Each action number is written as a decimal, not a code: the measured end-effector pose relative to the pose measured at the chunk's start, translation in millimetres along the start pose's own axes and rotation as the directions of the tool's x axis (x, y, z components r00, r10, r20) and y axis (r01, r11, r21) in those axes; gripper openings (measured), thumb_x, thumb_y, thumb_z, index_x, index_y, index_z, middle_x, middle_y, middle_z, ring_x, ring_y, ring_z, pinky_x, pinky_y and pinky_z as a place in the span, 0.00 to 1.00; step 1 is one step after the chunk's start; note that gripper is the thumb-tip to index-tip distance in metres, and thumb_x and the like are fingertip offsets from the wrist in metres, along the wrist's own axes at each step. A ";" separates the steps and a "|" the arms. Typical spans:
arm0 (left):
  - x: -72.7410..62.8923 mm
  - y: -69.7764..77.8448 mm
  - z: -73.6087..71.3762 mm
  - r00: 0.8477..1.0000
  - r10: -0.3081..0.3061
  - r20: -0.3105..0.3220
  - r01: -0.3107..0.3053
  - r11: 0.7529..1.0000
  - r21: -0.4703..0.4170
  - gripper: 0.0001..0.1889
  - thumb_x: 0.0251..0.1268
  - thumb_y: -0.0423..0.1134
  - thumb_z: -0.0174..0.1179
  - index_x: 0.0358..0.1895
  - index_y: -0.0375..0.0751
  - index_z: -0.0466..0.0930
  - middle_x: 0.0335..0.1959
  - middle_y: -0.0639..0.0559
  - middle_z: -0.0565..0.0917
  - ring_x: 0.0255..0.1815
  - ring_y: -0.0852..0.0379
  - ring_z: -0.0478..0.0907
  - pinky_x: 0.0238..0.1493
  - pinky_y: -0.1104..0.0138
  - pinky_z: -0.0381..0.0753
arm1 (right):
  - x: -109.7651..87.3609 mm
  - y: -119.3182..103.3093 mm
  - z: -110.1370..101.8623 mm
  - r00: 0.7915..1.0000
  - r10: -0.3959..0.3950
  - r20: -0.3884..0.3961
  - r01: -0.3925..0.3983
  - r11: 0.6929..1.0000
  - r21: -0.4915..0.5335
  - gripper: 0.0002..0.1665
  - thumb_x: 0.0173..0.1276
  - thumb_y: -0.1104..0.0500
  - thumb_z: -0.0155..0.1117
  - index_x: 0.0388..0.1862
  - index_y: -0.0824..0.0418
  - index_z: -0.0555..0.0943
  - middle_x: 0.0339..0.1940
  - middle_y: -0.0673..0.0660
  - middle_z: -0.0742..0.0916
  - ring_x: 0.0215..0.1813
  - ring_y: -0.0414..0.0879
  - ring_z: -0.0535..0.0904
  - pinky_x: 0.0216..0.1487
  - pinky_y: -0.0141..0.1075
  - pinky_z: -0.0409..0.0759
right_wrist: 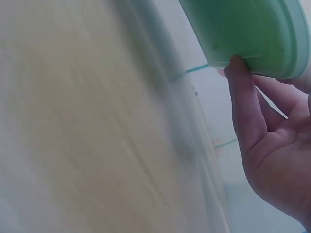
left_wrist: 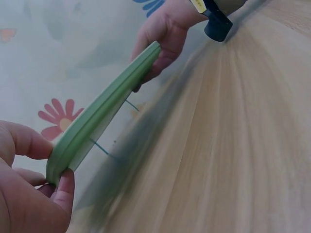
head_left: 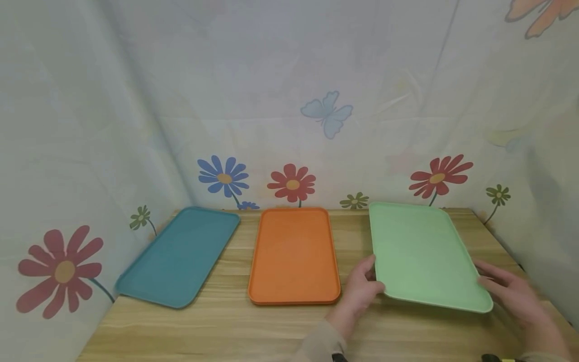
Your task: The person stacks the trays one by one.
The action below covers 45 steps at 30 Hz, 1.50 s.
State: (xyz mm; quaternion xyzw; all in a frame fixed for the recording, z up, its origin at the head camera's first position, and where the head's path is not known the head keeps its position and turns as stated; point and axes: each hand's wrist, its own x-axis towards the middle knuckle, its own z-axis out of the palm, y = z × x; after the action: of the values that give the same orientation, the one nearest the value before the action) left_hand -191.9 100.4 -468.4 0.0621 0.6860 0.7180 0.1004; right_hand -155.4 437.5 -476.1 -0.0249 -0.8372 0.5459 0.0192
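Observation:
A light green rectangular tray is held up over the right side of the wooden table. My left hand pinches its near left corner, thumb on one side and fingers on the other. On the right edge, close to the near corner, my right hand grips the rim. Seen edge-on in the left wrist view, the tray stands off the tabletop, with a shadow beneath. The right wrist view shows a finger of my right hand against the underside of the tray.
An orange tray lies flat mid-table. Left of it a teal tray lies at an angle along the table's left edge. A pale curtain printed with flowers and butterflies hangs behind and on both sides of the wooden table.

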 end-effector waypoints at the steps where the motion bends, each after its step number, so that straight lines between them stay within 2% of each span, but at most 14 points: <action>1: 0.0 0.1 -1.2 1.000 -0.010 -0.009 0.010 1.000 -0.009 0.40 0.46 0.16 0.60 0.70 0.38 0.71 0.63 0.49 0.75 0.47 0.56 0.72 0.31 0.66 0.76 | 0.0 -1.6 2.8 1.000 -0.014 -0.007 0.014 1.000 -0.002 0.31 0.74 0.57 0.61 0.73 0.61 0.69 0.46 0.21 0.74 0.46 0.19 0.71 0.41 0.21 0.75; 5: -0.2 0.8 -7.3 0.999 -0.023 -0.033 0.022 0.999 -0.023 0.41 0.45 0.16 0.57 0.70 0.38 0.70 0.67 0.46 0.71 0.48 0.54 0.71 0.28 0.67 0.72 | 0.7 -6.5 13.4 0.999 -0.031 -0.038 0.029 0.998 -0.055 0.33 0.74 0.54 0.62 0.72 0.67 0.69 0.44 0.21 0.74 0.45 0.20 0.71 0.40 0.22 0.76; 7: 0.1 0.8 -10.8 0.999 -0.023 -0.041 0.022 0.999 -0.028 0.40 0.45 0.16 0.56 0.70 0.37 0.70 0.69 0.46 0.69 0.50 0.53 0.70 0.32 0.68 0.72 | 1.4 -8.9 17.6 0.998 -0.036 -0.052 0.033 0.997 -0.065 0.33 0.73 0.54 0.63 0.71 0.68 0.69 0.44 0.21 0.75 0.44 0.20 0.72 0.40 0.22 0.76; 11: 0.7 0.7 -19.4 0.999 -0.022 -0.044 0.021 0.999 -0.025 0.40 0.46 0.17 0.56 0.71 0.37 0.70 0.69 0.46 0.69 0.50 0.53 0.70 0.36 0.68 0.73 | 2.9 -13.2 24.1 0.996 -0.067 -0.055 0.063 0.995 -0.076 0.31 0.73 0.56 0.63 0.71 0.67 0.70 0.44 0.23 0.77 0.44 0.22 0.74 0.40 0.23 0.77; 18: -1.4 -0.2 -35.8 0.999 0.011 -0.042 -0.012 1.000 -0.018 0.40 0.45 0.18 0.54 0.71 0.37 0.70 0.68 0.45 0.70 0.48 0.53 0.69 0.32 0.68 0.71 | 6.5 -27.5 36.6 0.994 -0.090 -0.061 0.081 0.987 -0.136 0.35 0.72 0.54 0.64 0.70 0.72 0.68 0.45 0.25 0.77 0.44 0.23 0.74 0.40 0.24 0.76; 22: -4.8 -0.3 -46.4 0.999 0.030 -0.039 -0.030 1.000 0.005 0.41 0.45 0.19 0.54 0.71 0.37 0.69 0.72 0.41 0.65 0.49 0.52 0.69 0.32 0.68 0.70 | 8.7 -37.7 45.6 0.993 -0.098 -0.070 0.081 0.975 -0.205 0.32 0.73 0.57 0.63 0.68 0.74 0.69 0.52 0.50 0.85 0.41 0.25 0.74 0.38 0.25 0.76; 25: -6.9 -0.6 -54.1 0.998 0.045 -0.036 -0.044 0.999 0.024 0.40 0.45 0.19 0.55 0.71 0.36 0.68 0.72 0.39 0.65 0.50 0.52 0.69 0.32 0.68 0.71 | 10.5 -44.5 51.2 0.995 -0.089 -0.055 0.072 0.965 -0.253 0.32 0.74 0.58 0.61 0.69 0.75 0.68 0.59 0.72 0.80 0.41 0.24 0.74 0.39 0.25 0.76; 26: -7.9 -0.5 -56.6 0.998 0.043 -0.035 -0.042 0.999 0.026 0.41 0.45 0.19 0.55 0.71 0.36 0.68 0.71 0.40 0.65 0.50 0.51 0.69 0.31 0.68 0.70 | 10.9 -46.7 53.3 0.995 -0.091 -0.049 0.076 0.964 -0.257 0.31 0.74 0.59 0.61 0.69 0.75 0.68 0.59 0.73 0.79 0.41 0.24 0.74 0.39 0.25 0.76; 31: -11.7 -0.7 -68.7 0.997 0.058 -0.051 -0.055 0.997 0.047 0.40 0.45 0.19 0.55 0.71 0.36 0.68 0.70 0.39 0.67 0.55 0.48 0.68 0.30 0.68 0.70 | 14.2 -53.3 63.2 0.987 -0.156 -0.034 0.142 0.956 -0.258 0.29 0.72 0.62 0.61 0.67 0.76 0.69 0.58 0.75 0.79 0.42 0.25 0.74 0.40 0.25 0.76; 33: -13.2 -0.9 -73.6 0.997 0.057 -0.058 -0.055 0.998 0.025 0.40 0.45 0.19 0.54 0.71 0.35 0.68 0.67 0.39 0.69 0.55 0.48 0.69 0.29 0.68 0.70 | 15.6 -55.6 68.5 0.983 -0.183 -0.034 0.168 0.952 -0.257 0.28 0.71 0.64 0.62 0.66 0.77 0.70 0.57 0.75 0.79 0.41 0.26 0.74 0.40 0.25 0.76; 35: -14.4 -1.3 -78.5 0.996 0.058 -0.063 -0.058 0.998 0.006 0.40 0.45 0.19 0.53 0.71 0.34 0.67 0.65 0.39 0.71 0.53 0.50 0.71 0.30 0.68 0.72 | 16.7 -57.7 74.1 0.978 -0.206 -0.034 0.191 0.949 -0.251 0.27 0.70 0.66 0.62 0.65 0.78 0.71 0.56 0.74 0.80 0.41 0.28 0.76 0.40 0.25 0.76; 38: -17.5 -1.2 -86.2 0.998 0.026 -0.052 -0.030 0.998 -0.061 0.41 0.46 0.19 0.52 0.73 0.35 0.65 0.57 0.40 0.76 0.44 0.53 0.75 0.26 0.64 0.76 | 18.6 -61.8 82.2 0.974 -0.226 -0.026 0.212 0.945 -0.249 0.27 0.69 0.67 0.63 0.64 0.79 0.72 0.54 0.74 0.81 0.41 0.34 0.78 0.39 0.26 0.77; 42: -21.5 -0.3 -99.4 1.000 0.004 -0.017 -0.006 0.994 -0.110 0.43 0.48 0.18 0.50 0.75 0.35 0.60 0.55 0.38 0.78 0.41 0.52 0.79 0.29 0.57 0.83 | 22.8 -67.1 93.0 0.966 -0.260 -0.004 0.250 0.932 -0.262 0.26 0.68 0.69 0.63 0.63 0.79 0.72 0.52 0.73 0.82 0.41 0.41 0.80 0.39 0.28 0.77; 45: -22.5 0.9 -111.5 1.000 0.028 -0.002 -0.028 0.995 -0.100 0.43 0.47 0.18 0.49 0.75 0.34 0.59 0.58 0.36 0.77 0.46 0.51 0.79 0.35 0.59 0.83 | 26.9 -71.6 101.9 0.961 -0.278 0.010 0.270 0.924 -0.272 0.26 0.67 0.70 0.63 0.63 0.78 0.73 0.52 0.71 0.83 0.42 0.44 0.80 0.40 0.29 0.78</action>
State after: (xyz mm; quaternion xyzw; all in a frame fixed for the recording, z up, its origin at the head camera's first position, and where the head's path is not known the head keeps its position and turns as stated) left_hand -195.4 -13.3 -472.1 0.0662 0.6483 0.7527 0.0932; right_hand -189.7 317.3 -451.5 0.0820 -0.8988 0.4180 0.1037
